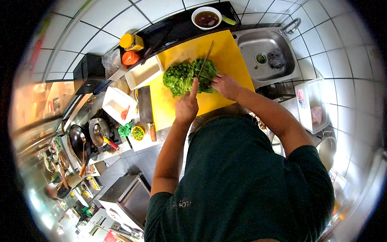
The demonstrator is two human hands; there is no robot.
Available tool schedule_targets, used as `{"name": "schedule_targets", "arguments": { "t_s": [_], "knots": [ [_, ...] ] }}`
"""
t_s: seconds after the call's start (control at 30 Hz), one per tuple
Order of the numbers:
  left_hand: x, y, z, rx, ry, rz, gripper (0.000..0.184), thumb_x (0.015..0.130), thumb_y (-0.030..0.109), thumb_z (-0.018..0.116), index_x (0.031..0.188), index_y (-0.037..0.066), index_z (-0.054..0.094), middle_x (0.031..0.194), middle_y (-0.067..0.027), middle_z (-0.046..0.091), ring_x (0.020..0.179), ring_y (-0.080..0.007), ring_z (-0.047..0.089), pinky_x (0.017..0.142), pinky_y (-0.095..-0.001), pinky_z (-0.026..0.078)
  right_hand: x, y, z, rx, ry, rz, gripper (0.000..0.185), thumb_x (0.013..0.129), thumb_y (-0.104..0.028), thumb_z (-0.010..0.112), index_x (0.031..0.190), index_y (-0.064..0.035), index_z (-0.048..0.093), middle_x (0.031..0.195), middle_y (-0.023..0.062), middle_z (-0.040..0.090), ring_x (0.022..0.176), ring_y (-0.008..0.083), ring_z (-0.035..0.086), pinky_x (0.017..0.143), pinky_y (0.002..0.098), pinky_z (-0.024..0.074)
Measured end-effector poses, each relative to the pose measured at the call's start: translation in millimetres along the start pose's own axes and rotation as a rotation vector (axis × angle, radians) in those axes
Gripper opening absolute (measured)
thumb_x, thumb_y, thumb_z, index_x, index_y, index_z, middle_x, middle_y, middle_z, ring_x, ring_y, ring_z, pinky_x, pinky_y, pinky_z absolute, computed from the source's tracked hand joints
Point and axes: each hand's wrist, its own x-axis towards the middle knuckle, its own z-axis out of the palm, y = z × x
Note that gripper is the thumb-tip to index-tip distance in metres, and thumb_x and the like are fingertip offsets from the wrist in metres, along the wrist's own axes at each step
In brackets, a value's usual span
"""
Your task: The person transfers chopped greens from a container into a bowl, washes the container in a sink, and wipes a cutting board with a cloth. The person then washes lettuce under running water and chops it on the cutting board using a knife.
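A pile of chopped leafy greens [177, 78] lies on the yellow cutting board [165, 115]. My left hand [187, 107] is closed around a knife, its index finger stretched along the top of the blade. The knife's blade [208, 54] points away from me across the greens, and its handle is hidden in my fist. On the right end of the pile, my right hand [225, 86] presses down with curled fingers, holding the greens close beside the blade. A cleaver [145, 105] with a wooden handle lies along the board's left edge.
A steel sink [266, 38] adjoins the board's right side. Behind the board stands a bowl of brown liquid [207, 19]. White containers [144, 72] and a small bowl of chopped green pieces [138, 133] are at the left, near pans [99, 132] on the stove. Another person [60, 189] is far left.
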Motion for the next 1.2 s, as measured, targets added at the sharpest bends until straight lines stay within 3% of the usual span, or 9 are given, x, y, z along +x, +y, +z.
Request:
{"name": "schedule_targets", "arguments": {
  "t_s": [0.1,0.23,0.33,0.6,0.63,0.9,1.0,1.1,1.2],
  "knots": [
    [11,-3,14,0.007,-0.182,-0.077,0.089,0.086,0.003,0.051,0.161,0.026,0.01,0.085,-0.0221,0.07,0.072,-0.0383,0.069,0.065,-0.0505,0.055,2,-4,-18,0.059,-0.071,0.053,0.016,0.082,-0.018,0.062,0.091,-0.0052,0.065,0.105,0.0102,0.062,0.099,0.0302,0.058,0.087,0.0416,0.0513],
    [4,6,-12,-0.062,-0.012,-0.015,0.088,0.086,0.004,0.052,0.161,0.026,0.012,0.084,-0.023,0.069,0.071,-0.0372,0.07,0.065,-0.0495,0.056,-8,-1,-10,0.031,0.032,0.024,0.019,0.082,-0.018,0.063,0.096,-0.0049,0.068,0.108,0.0121,0.062,0.1,0.0308,0.059,0.087,0.0418,0.0518],
    [6,6,13,0.026,-0.133,-0.056,0.088,0.086,0.005,0.053,0.161,0.026,0.013,0.084,-0.0217,0.069,0.07,-0.036,0.07,0.064,-0.0482,0.056,-12,-3,-7,0.082,0.054,0.075,0.021,0.084,-0.017,0.062,0.1,-0.0046,0.069,0.108,0.0126,0.061,0.102,0.0317,0.059,0.088,0.0421,0.0522],
    [1,4,20,-0.063,0.2,0.127,0.088,0.086,0.006,0.054,0.161,0.025,0.013,0.08,-0.0193,0.068,0.066,-0.0341,0.069,0.062,-0.0463,0.057,-18,-7,12,0.216,0.119,0.185,0.024,0.087,-0.016,0.058,0.106,-0.0044,0.066,0.107,0.0129,0.06,0.104,0.0328,0.059,0.088,0.0426,0.0524],
    [7,5,29,0.072,0.01,0.056,0.089,0.086,0.005,0.055,0.161,0.025,0.013,0.08,-0.0191,0.068,0.065,-0.0333,0.068,0.061,-0.046,0.056,-14,-8,5,0.22,0.107,0.185,0.023,0.087,-0.016,0.058,0.105,-0.0045,0.066,0.107,0.0129,0.059,0.104,0.0328,0.059,0.089,0.0426,0.0523],
    [-5,15,17,-0.018,0.183,0.11,0.087,0.085,0.004,0.055,0.161,0.025,0.017,0.079,-0.0172,0.068,0.064,-0.0323,0.068,0.057,-0.0446,0.055,-20,-5,13,0.098,0.137,0.114,0.019,0.084,-0.014,0.057,0.099,-0.0047,0.063,0.105,0.0127,0.059,0.102,0.0321,0.058,0.089,0.0416,0.0517],
    [7,9,22,0.005,-0.124,-0.024,0.084,0.084,0.003,0.055,0.159,0.025,0.024,0.075,-0.015,0.065,0.061,-0.0321,0.066,0.053,-0.045,0.053,-16,-4,-10,0.165,0.041,0.062,0.017,0.083,-0.014,0.057,0.096,-0.0048,0.062,0.101,0.0121,0.058,0.101,0.0317,0.058,0.088,0.0413,0.0516],
    [-4,15,6,-0.054,0.055,0.045,0.087,0.085,0.004,0.055,0.16,0.025,0.018,0.078,-0.0173,0.066,0.064,-0.0335,0.067,0.059,-0.0464,0.055,-14,3,20,0.025,0.287,-0.059,0.015,0.084,-0.016,0.056,0.092,-0.0054,0.062,0.098,0.0116,0.058,0.099,0.0317,0.058,0.085,0.041,0.0516],
    [-6,15,26,-0.023,0.029,0.056,0.087,0.084,0.005,0.055,0.161,0.024,0.018,0.079,-0.0177,0.067,0.065,-0.0333,0.068,0.06,-0.0465,0.055,-15,6,14,0.1,-0.043,0.028,0.015,0.084,-0.018,0.055,0.09,-0.0061,0.062,0.096,0.0114,0.058,0.099,0.0314,0.058,0.084,0.0411,0.0515]
  ]
}}
